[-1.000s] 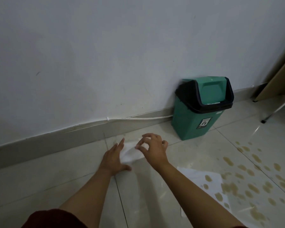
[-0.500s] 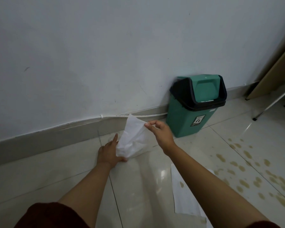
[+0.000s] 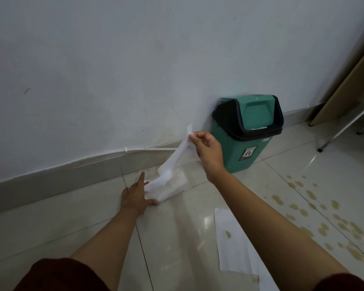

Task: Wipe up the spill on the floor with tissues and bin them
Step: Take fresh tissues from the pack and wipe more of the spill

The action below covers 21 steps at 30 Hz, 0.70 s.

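The wall (image 3: 135,66) fills the view from 9 to 2 o'clock, and its skirting (image 3: 57,178) meets the tiled floor (image 3: 172,238) in a line rising toward 2 o'clock. Bare tiles lie open at 8 o'clock and between the two forearms. At 3 o'clock a slanted board (image 3: 349,80) and thin metal legs (image 3: 345,129) close off that edge. One green bin (image 3: 247,133) with a black collar and a green swing lid stands against the wall at 1 o'clock.

The spill (image 3: 324,213) is a scatter of yellow-brown drops across the tiles from 3 to 5 o'clock, well apart from the bin. Three tissues show. One sheet (image 3: 235,248) lies flat at 5 o'clock, with a yellow-brown spot, at the spill's near edge. One tissue (image 3: 174,158) hangs twisted in the air, pinched at its top corner by the right hand (image 3: 208,145), fingers curled. A folded tissue (image 3: 174,185) lies on the floor near the centre, the left hand (image 3: 137,194) resting on its edge, fingers straight, thumb against it.
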Available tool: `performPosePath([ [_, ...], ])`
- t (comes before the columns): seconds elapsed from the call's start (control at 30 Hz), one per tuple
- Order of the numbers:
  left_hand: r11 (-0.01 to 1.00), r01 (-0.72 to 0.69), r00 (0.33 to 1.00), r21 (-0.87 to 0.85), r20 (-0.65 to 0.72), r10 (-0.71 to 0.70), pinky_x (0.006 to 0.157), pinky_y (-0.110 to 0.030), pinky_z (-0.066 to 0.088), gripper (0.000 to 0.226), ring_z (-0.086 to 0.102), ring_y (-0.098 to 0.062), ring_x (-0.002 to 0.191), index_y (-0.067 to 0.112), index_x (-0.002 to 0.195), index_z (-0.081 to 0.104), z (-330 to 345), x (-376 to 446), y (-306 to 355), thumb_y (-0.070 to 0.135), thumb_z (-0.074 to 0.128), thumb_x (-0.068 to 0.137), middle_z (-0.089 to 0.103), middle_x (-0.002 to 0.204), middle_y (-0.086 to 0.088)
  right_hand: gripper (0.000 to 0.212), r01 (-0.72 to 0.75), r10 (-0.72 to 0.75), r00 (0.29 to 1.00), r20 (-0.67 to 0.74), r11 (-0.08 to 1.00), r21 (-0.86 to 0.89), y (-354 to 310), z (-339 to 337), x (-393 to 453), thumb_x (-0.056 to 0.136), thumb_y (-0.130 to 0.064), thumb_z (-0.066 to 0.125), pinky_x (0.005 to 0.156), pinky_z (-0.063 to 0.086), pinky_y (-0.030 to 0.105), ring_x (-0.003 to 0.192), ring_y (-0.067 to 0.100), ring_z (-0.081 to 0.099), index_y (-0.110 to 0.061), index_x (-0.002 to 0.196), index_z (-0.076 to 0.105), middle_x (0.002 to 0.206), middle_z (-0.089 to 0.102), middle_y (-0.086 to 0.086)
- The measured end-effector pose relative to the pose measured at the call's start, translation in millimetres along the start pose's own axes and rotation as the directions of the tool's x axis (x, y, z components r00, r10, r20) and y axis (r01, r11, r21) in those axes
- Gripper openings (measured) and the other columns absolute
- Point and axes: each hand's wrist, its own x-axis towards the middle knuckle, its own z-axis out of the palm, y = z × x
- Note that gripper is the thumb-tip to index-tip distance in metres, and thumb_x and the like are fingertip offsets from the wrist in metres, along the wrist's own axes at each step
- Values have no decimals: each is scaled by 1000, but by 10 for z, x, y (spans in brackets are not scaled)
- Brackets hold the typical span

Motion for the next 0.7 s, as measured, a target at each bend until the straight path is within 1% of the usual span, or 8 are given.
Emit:
performPosePath([
  [0.1,1000,-5,1000,30,-3,5,110,-36,30,119,42,-17,133,20,152,4,15,7,36,48,80,65,45,145,7,7,25,-25,1000,-9,1000,11,-12,-8,-33,89,-17,67,74,48,19,76,4,59,-19,83,65,82,65,-7],
  [0.3,990,4,1000,141,12,-6,106,-36,31,118,44,-19,130,19,152,2,-28,-17,112,51,78,67,47,143,5,9,177,-175,983,51,983,-48,-149,242,-82,89,-16,67,76,49,16,87,12,61,-19,81,64,88,66,-4],
  [0.33,988,6,1000,155,26,-10,108,-37,30,120,43,-19,131,19,151,0,-32,-21,110,51,78,67,46,144,5,8,162,-162,987,13,986,-34,-179,277,-73,90,-17,66,75,48,15,86,10,60,-19,83,63,87,65,-5],
  [0.4,985,-1,998,170,58,-9,111,-38,26,126,37,-18,135,19,152,-3,-15,-24,77,50,81,63,43,146,7,7,133,-119,983,-138,987,92,-271,281,-30,91,-17,65,72,46,12,80,5,58,-20,85,62,83,63,-7],
  [0.47,990,-9,997,137,76,-1,112,-38,25,129,31,-18,139,18,151,-4,27,-19,28,48,83,61,39,149,8,4,148,-114,970,-216,977,152,-374,196,63,90,-18,66,69,46,9,74,0,56,-19,88,63,81,63,-8],
  [0.57,999,15,995,-36,97,-11,110,-39,33,135,30,-19,140,22,152,-3,26,-26,-20,53,85,54,38,150,8,6,155,-152,984,-96,988,21,-461,51,128,90,-22,66,69,46,7,77,1,56,-16,93,65,85,63,-8],
  [0.63,992,19,995,-127,103,-6,109,-41,37,139,35,-20,138,28,151,-1,-38,-67,-15,70,79,46,40,148,9,8,128,-129,989,-66,992,-22,-444,-64,122,92,-21,64,75,46,13,81,4,56,-14,95,63,89,63,-5],
  [0.7,989,-54,997,-135,47,61,112,-40,34,129,42,-21,134,29,151,6,-123,-92,5,86,61,50,46,144,7,11,99,-103,993,-66,994,-52,-417,-202,118,94,-22,61,79,47,19,83,6,57,-12,98,62,90,62,-3],
])
